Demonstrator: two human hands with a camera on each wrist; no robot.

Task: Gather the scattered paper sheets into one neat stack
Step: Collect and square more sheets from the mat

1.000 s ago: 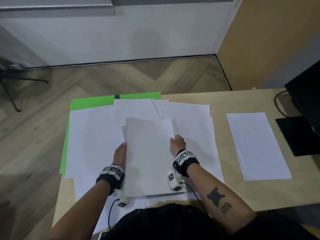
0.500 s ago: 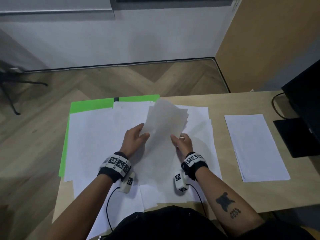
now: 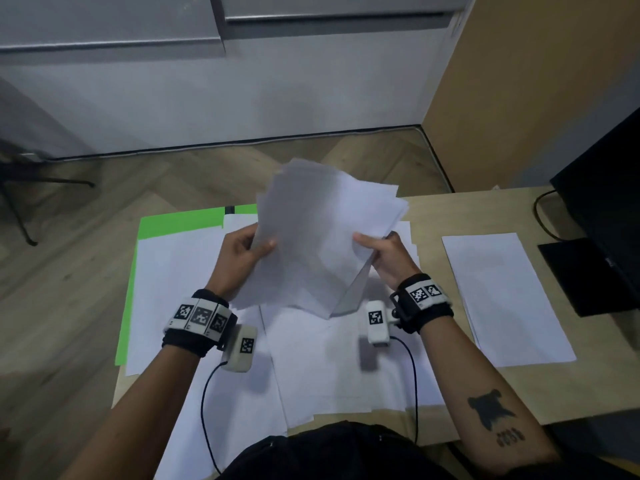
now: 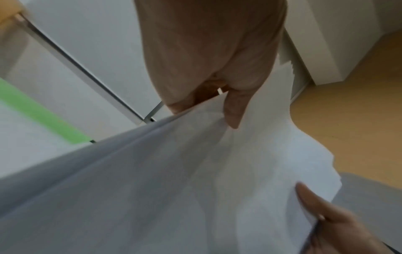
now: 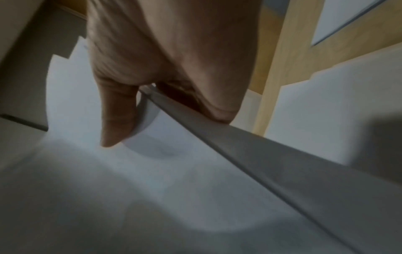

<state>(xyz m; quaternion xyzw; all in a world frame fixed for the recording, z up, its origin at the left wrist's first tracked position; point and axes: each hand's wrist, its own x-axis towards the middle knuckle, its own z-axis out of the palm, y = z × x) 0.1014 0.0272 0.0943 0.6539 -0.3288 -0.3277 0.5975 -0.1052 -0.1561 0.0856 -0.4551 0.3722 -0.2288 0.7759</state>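
Sheaf of paper sheets [image 3: 322,237] pinched by left hand [image 3: 239,258], right hand [image 3: 388,258]

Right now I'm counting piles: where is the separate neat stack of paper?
In the head view the neat stack lies flat on the desk's right side, apart from the scattered sheets, just left of the black monitor base.

Head view looks steeply down and forward over the light wooden desk [image 3: 519,209]. Both wrist views sit close behind the palms, facing along the fingers. All three share the raised sheaf of white paper sheets [image 3: 322,237] [image 4: 195,171] [image 5: 130,189].
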